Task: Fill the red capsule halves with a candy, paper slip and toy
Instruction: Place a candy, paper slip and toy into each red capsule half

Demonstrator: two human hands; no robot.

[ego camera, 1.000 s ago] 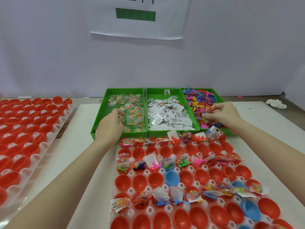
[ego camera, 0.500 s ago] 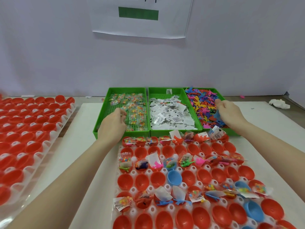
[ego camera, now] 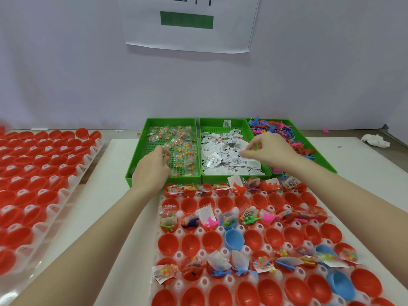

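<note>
1. Now the right hand has crossed from the toy tray to the middle tray of paper slips — its fingers pinched together at a slip.
2. The left hand stays over the candy tray, fingers curled; whether they grip a candy cannot be told.
3. On the counter, the red capsule halves lie near — several rows already filled, others empty, so a slip likely goes in next.

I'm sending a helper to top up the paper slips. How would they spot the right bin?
Find the three green bins in a row at the far edge of the white board, beyond the capsule tray. Take the middle bin: it alone holds white printed slips, between candy packets and colourful toys.
</note>
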